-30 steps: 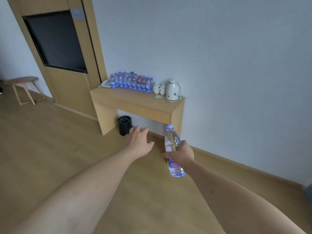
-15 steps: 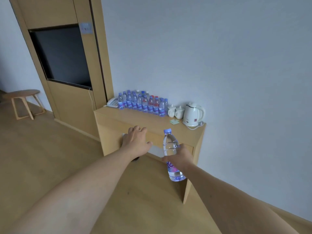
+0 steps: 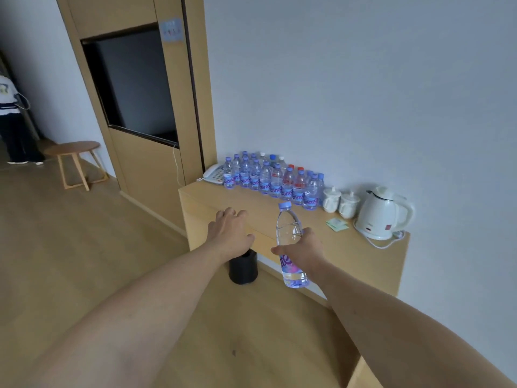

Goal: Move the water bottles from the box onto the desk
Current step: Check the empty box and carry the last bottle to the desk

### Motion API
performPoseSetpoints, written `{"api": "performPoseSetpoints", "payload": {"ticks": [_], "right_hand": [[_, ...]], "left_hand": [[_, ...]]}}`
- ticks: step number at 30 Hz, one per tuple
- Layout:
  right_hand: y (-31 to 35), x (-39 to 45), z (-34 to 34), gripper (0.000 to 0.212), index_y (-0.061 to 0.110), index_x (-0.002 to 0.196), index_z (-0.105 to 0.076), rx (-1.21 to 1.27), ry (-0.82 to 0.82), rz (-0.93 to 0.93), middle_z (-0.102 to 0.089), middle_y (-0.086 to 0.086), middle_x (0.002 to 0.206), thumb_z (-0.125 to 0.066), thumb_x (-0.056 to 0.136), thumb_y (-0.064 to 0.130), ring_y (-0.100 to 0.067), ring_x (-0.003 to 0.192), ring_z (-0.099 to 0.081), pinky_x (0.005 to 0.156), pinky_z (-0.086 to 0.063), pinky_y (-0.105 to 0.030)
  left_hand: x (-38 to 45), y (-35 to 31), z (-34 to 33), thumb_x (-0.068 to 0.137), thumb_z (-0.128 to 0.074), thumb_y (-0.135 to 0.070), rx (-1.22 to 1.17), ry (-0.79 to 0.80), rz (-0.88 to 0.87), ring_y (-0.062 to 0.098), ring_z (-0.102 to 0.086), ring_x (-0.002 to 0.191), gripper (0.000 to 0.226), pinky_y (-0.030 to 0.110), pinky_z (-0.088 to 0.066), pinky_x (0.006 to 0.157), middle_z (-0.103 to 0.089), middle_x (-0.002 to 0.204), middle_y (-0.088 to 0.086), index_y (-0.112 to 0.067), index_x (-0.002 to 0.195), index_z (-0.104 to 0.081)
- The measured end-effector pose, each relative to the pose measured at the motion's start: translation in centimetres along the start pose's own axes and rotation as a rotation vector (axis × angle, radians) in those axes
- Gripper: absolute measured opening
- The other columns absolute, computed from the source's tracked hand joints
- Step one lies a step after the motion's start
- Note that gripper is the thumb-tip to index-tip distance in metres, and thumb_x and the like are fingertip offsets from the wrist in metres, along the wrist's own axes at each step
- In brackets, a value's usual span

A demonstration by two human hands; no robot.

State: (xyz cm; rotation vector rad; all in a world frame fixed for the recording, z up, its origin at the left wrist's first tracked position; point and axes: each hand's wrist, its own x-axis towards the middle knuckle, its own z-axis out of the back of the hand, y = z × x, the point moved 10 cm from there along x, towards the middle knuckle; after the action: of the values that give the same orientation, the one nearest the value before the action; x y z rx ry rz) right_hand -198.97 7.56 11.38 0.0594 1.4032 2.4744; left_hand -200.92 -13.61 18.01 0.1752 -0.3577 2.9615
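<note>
My right hand (image 3: 303,250) grips a clear water bottle (image 3: 289,233) with a blue cap, upright, in the air in front of the wooden desk (image 3: 372,259). My left hand (image 3: 230,229) reaches forward beside it, fingers relaxed and holding nothing, over the desk's front edge. Several water bottles (image 3: 268,179) with blue and red caps stand in rows at the back of the desk against the wall. The box is not in view.
A white kettle (image 3: 382,212), two white cups (image 3: 340,201), green sachets (image 3: 337,224) and a telephone (image 3: 214,173) share the desk. A black bin (image 3: 242,268) stands under it. A wooden stool (image 3: 74,161) and a standing person (image 3: 11,121) are at far left.
I have come closer to the desk, which now looks larger and nearer. Both hands, with the bottle in the right, have advanced towards its front edge.
</note>
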Motion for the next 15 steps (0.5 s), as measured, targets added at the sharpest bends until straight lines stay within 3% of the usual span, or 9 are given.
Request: {"api": "performPoseSetpoints", "payload": {"ticks": [2,6,15], "right_hand": [[1.5,4.3,-1.8,0.071,0.020,0.104,-0.047,0.024,0.028,0.012,-0.060,-0.001,0.100,-0.095,0.055,0.041,-0.021,0.091,-0.062,0.071,-0.054,-0.036],[5.4,12.5,-5.0,0.072,0.018,0.107,-0.047,0.034,0.086,0.041,-0.057,-0.004,0.106,-0.095,0.057,0.036,-0.020,0.092,-0.058,0.064,-0.046,-0.033],[11.5,25.1,-14.2,0.080,0.022,0.114,-0.043,0.019,0.133,0.069,-0.058,-0.004,0.108,-0.096,0.056,0.034,-0.026,0.102,-0.058,0.078,-0.053,-0.041]], "left_hand": [[4.0,1.4,0.3,0.093,-0.059,-0.043,0.002,-0.003,0.026,0.030,-0.035,0.135,0.059,0.045,-0.043,0.101,-0.043,0.145,0.008,-0.022,0.146,-0.045],[11.6,3.9,1.6,0.093,-0.059,-0.043,0.008,-0.018,0.064,0.030,-0.035,0.135,0.059,0.044,-0.043,0.102,-0.043,0.144,0.009,-0.021,0.146,-0.045],[22.7,13.4,-1.4,0.095,-0.058,-0.044,-0.040,0.038,0.178,0.029,-0.033,0.140,0.063,0.047,-0.042,0.107,-0.038,0.152,0.009,-0.022,0.151,-0.040]]}}
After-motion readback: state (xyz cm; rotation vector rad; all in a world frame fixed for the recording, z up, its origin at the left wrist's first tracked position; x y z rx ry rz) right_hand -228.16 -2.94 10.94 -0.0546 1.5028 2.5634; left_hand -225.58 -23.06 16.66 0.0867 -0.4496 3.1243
